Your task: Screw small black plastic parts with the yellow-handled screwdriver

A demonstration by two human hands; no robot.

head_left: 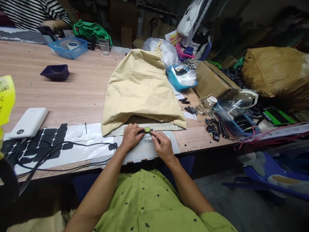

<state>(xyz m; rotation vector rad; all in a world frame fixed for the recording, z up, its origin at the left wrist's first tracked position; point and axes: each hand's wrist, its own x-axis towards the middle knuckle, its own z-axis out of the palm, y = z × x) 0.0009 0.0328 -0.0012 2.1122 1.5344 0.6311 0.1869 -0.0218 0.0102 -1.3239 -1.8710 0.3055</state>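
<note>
Just in front of the sack's open mouth, a small black watch-like piece (147,129) with a round yellow-green face is held above a white sheet (166,141). My left hand (131,137) is closed, pinching its black left end. From the other side, my right hand (163,145) is closed too, with thumb and forefinger pressed together at the piece's right edge. Something thin and pale seems to sit in those fingers; I cannot make out what it is. A cream cloth sack (142,87) lies beyond both hands, its opening facing me.
Black pads on a backing sheet (48,140), a cable (79,143) and a white power bank (30,122) lie left. A purple tray (55,72) and blue basket (70,48) stand farther back. Black small parts (190,109) and a cardboard box (214,80) are right. Another person's striped sleeve (55,13) shows.
</note>
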